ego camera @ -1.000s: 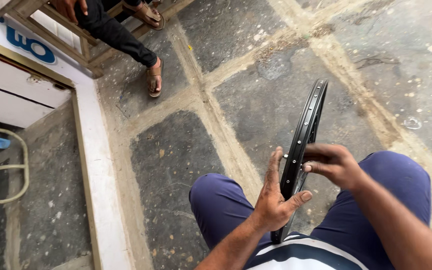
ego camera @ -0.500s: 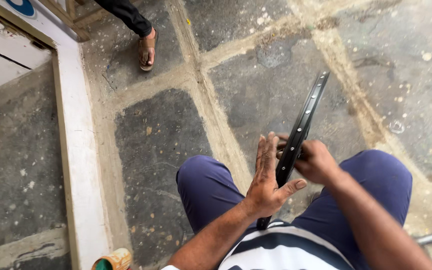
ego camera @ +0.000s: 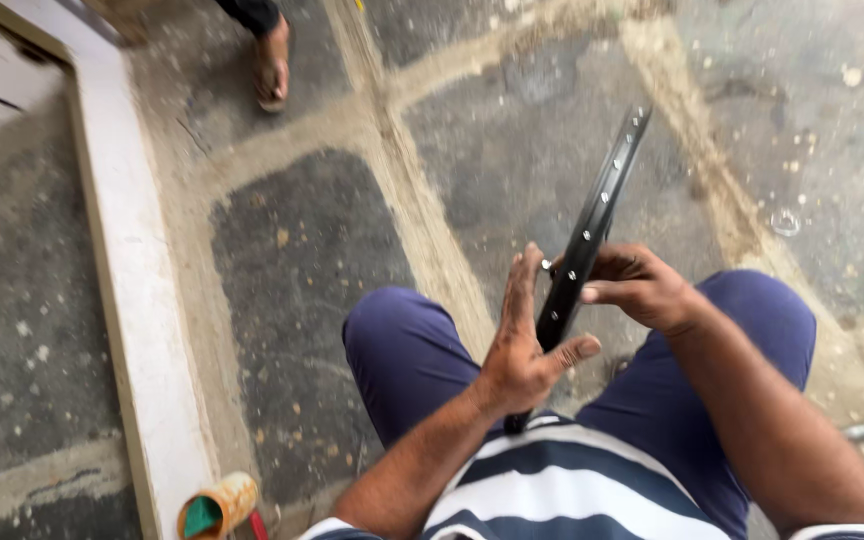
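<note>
While I sit with my knees apart above the stone floor (ego camera: 302,260), the black wheel rim (ego camera: 592,230) stands upright between them. My left hand (ego camera: 527,345) lies flat and open against its side; my right hand (ego camera: 637,285) pinches it from the far side. It looks light, stiff and smooth, best gripped across its edges.
</note>
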